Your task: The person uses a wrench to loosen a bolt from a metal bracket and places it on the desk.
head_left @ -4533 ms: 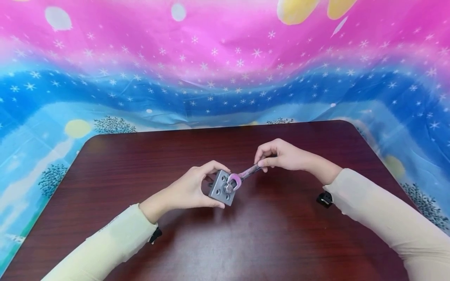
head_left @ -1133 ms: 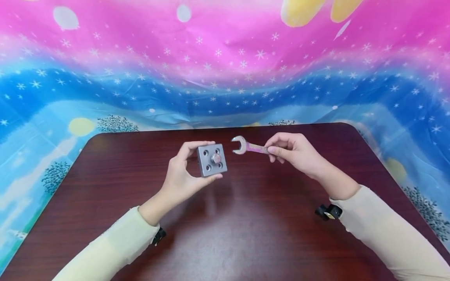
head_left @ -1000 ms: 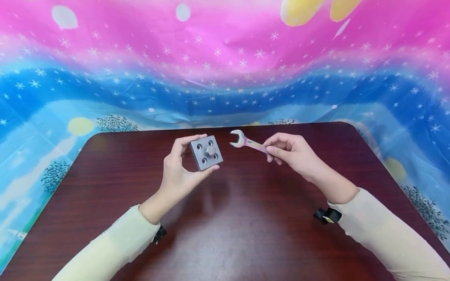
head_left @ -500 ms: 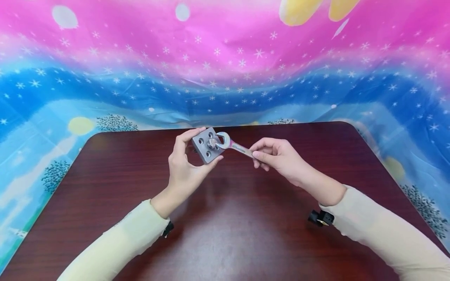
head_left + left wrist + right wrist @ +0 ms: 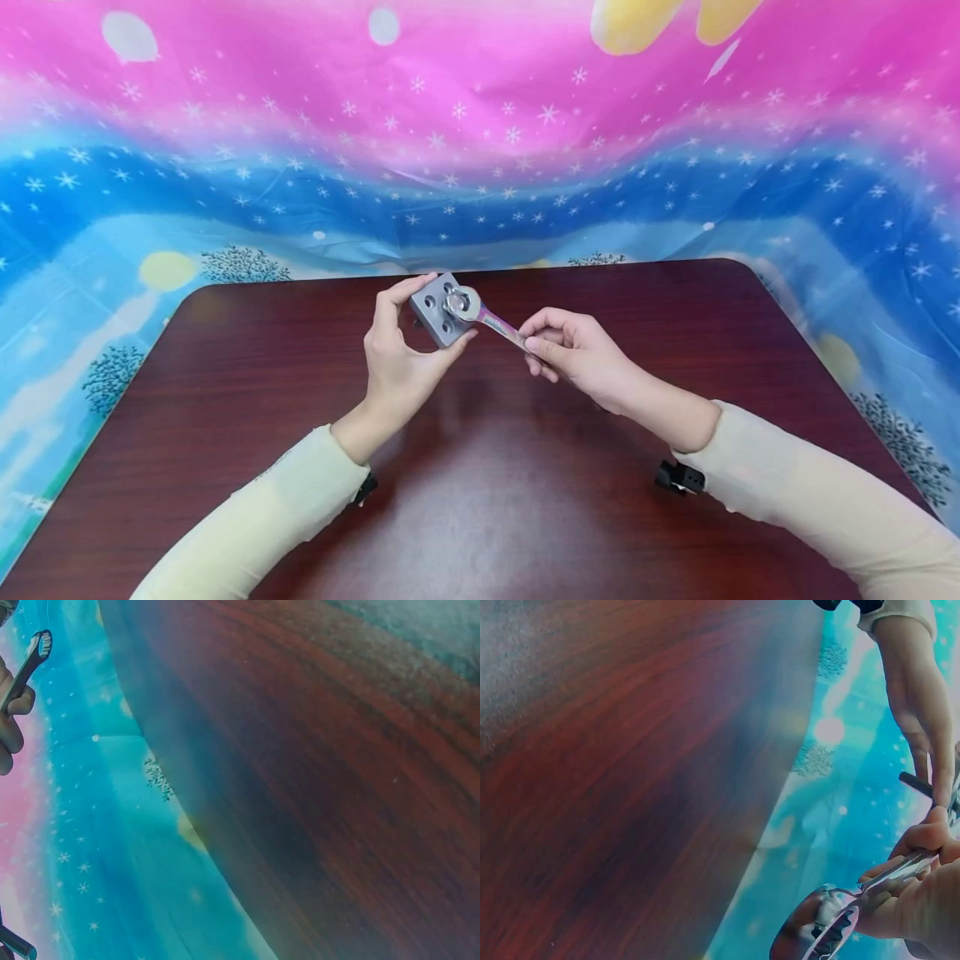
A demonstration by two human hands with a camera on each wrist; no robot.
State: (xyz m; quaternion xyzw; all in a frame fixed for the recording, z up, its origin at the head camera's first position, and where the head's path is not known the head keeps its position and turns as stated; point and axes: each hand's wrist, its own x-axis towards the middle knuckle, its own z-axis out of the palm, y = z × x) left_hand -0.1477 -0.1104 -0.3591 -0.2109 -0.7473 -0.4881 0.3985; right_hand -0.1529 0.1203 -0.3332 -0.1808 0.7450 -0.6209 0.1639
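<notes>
My left hand [image 5: 397, 358] grips a grey square metal plate [image 5: 437, 317] by opposite edges, thumb below and fingers above. Holes surround the bolt [image 5: 456, 302] that stands out from its face. With thumb and fingers my right hand [image 5: 577, 354] pinches a combination wrench [image 5: 501, 327] near its far end. The wrench's open end lies around the bolt head. Its toothed ring end [image 5: 831, 930] shows beyond the right hand in the right wrist view. A dark threaded rod [image 5: 915, 784] sticks out behind the plate. Both hands are raised above the table.
A dark red-brown wooden table [image 5: 480, 500] lies under the hands. Behind it hangs a pink and blue patterned cloth [image 5: 480, 167]. A black wrist camera [image 5: 678, 477] sits at the right sleeve, another at the left sleeve.
The wrench, held apart from the plate a second ago, has moved left and down with the right hand onto the bolt head. The plate has risen slightly and tilted; the left hand keeps its grip.
</notes>
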